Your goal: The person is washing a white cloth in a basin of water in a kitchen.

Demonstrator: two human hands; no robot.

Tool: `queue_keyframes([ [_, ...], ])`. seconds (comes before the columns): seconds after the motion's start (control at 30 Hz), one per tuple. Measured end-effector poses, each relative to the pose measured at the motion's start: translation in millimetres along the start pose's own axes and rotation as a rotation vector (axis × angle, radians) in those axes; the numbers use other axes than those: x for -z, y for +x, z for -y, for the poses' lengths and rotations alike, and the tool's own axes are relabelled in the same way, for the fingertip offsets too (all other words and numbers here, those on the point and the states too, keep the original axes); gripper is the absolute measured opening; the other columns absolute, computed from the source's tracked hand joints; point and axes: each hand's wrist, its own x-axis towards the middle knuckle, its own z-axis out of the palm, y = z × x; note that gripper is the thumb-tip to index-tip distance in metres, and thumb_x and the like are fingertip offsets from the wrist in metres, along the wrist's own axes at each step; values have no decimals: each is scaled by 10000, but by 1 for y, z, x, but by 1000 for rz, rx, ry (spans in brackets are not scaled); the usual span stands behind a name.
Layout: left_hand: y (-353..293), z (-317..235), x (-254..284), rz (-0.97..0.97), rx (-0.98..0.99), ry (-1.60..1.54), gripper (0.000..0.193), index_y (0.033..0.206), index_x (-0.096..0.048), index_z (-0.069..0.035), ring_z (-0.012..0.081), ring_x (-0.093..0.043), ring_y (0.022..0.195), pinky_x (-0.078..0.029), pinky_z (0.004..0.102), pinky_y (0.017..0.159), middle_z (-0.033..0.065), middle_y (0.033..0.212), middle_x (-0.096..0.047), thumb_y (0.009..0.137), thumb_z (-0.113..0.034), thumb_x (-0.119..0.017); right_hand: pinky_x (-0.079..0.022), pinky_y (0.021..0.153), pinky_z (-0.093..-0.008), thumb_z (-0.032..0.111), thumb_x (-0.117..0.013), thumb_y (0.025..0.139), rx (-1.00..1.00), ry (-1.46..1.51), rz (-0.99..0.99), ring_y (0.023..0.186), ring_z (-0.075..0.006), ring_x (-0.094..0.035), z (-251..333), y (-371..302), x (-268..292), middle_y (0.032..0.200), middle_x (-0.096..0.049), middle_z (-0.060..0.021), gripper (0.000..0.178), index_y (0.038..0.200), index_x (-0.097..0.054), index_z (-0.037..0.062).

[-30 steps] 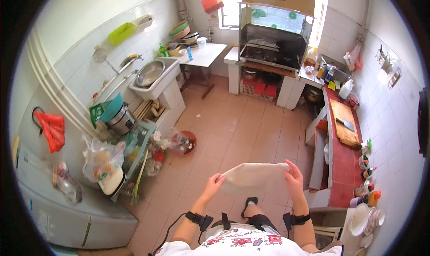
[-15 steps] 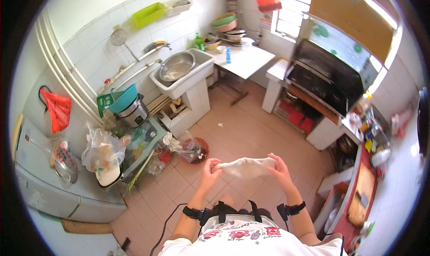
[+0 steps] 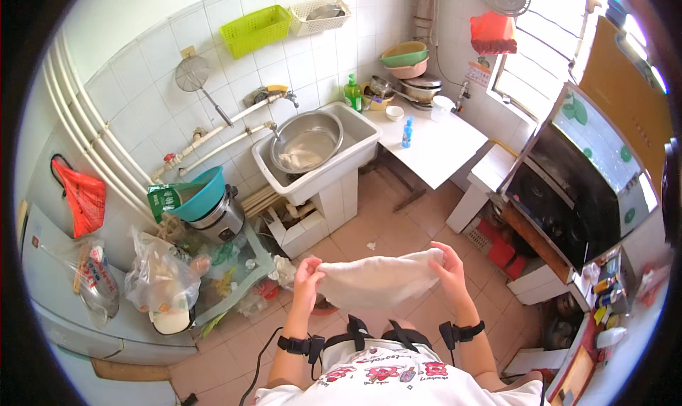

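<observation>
A pale, off-white cloth (image 3: 376, 279) hangs stretched between my two hands, in front of my body and above the tiled floor. My left hand (image 3: 307, 277) pinches its left corner. The right corner is gripped by my right hand (image 3: 447, 265), fingers closed on it. Ahead and to the left, a round metal basin (image 3: 334, 132) sits in the white sink (image 3: 279, 182). Inside that basin lies another pale, crumpled cloth-like thing (image 3: 302, 156).
Right of the sink stands a white table (image 3: 447, 147) with a blue bottle (image 3: 407, 132) and stacked basins (image 3: 405, 59). A stove (image 3: 568, 207) is at the right. On the left are a rice cooker (image 3: 222, 218), plastic bags (image 3: 162, 274) and a fridge (image 3: 71, 314).
The cloth is spread wider and hangs lower between my hands, which have moved farther apart. My view has shifted, bringing the sink and table lower and farther right in the picture.
</observation>
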Motion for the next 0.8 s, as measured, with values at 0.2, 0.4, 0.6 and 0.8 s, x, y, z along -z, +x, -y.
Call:
queue_keyframes([
  [0.2,126,-4,-18,14,-107,-43,260,951,-498,-37,99,-505,805,-404,213,693,15,889,-509,731,102,-493,-417,830,-245,-12,-534,810,-50,43,62,983,-112,-515,-13,119,3,1077,-545,-40,379,1183,-462,6],
  [0.4,239,-48,-17,-314,-422,31,206,913,-502,-23,99,-505,802,-411,216,719,16,861,-511,744,96,-489,-333,961,-290,2,-521,812,-54,44,310,1165,-146,-414,-22,286,-22,1278,-436,-60,475,1272,-409,31],
  [0.6,319,-122,-25,-565,-722,35,118,886,-506,-23,70,-461,787,-370,193,723,3,848,-496,788,43,-513,-266,1009,-314,-4,-500,818,-48,210,650,1225,-164,-334,-10,457,-88,1329,-377,-55,517,1313,-360,48],
  [0.8,367,-136,-15,-608,-697,157,97,908,-520,-19,92,-488,877,-377,216,802,23,909,-524,815,8,-522,-384,855,-257,-5,-473,821,-67,299,649,974,-121,-489,-25,566,-163,1089,-524,-45,380,1198,-443,28],
])
